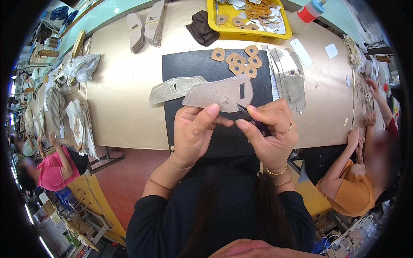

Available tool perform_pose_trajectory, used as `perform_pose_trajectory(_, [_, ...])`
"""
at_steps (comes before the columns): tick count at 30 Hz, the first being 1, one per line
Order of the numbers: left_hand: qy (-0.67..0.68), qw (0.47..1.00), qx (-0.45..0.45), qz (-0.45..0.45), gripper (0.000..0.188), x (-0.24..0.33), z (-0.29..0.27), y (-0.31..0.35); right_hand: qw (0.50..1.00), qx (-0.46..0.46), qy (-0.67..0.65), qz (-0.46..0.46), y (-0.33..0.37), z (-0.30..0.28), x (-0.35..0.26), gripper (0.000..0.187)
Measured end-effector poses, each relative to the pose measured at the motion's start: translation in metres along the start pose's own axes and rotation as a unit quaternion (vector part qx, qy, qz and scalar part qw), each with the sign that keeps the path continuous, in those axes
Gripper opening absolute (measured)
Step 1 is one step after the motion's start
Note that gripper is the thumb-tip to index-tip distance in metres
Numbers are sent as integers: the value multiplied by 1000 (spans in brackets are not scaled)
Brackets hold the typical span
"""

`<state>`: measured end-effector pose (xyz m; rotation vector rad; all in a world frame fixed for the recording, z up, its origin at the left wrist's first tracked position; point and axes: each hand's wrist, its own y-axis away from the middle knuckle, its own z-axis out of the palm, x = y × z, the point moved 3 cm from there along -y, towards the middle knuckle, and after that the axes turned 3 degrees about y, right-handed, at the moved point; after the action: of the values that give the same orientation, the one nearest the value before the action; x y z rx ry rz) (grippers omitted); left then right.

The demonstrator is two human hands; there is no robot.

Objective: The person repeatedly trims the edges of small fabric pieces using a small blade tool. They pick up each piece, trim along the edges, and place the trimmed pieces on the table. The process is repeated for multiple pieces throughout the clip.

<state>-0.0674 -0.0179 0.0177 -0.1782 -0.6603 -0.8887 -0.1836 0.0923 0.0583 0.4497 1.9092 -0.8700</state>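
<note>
Thumb on top and fingers beneath, my left hand point(195, 131) grips the lower edge of a beige curved panel point(211, 93) with a slot cut near its right end. Closed in my right hand point(275, 129) is a small dark pointed tool point(243, 111), perhaps thread snips. Its tip meets the panel's lower right edge; the rest is mostly hidden by the fingers. Both hands are above a black mat point(189, 62). A similar panel point(170, 89), grey-gold with a slot, lies at the mat's left side. Several tan rounded-square pieces point(235, 68) with holes lie at its far right.
A stack of metallic panels point(292, 71) lies right of the mat. Beyond are a yellow tray point(211, 21) of small parts, a dark cloth point(201, 29), a red-banded bottle point(306, 13) and banded bundles point(136, 32). Co-workers sit left point(56, 170) and right point(350, 189).
</note>
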Motion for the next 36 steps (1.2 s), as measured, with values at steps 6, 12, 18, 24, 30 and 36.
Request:
perform_pose_trajectory(6, [-32,996,17,76,26,12,-16,-1,996,2,-1,85,17,-24,20,25])
perform_pose_trajectory(12, [-74,981,82,157,26,44,-47,-2,935,68,45,346,62,-79,86,20])
perform_pose_trajectory(18, [-123,976,105,147,26,40,-55,-6,887,21,62,457,102,-89,126,25])
perform_pose_trajectory(24, [-134,976,102,138,23,38,-54,-4,908,-43,51,413,106,-82,132,26])
perform_pose_trajectory(30, [-130,978,104,125,21,33,-51,-6,902,-65,-1,427,108,-84,134,28])
perform_pose_trajectory(36, [-137,977,106,123,20,33,-50,-9,901,-71,-16,427,117,-87,131,26])
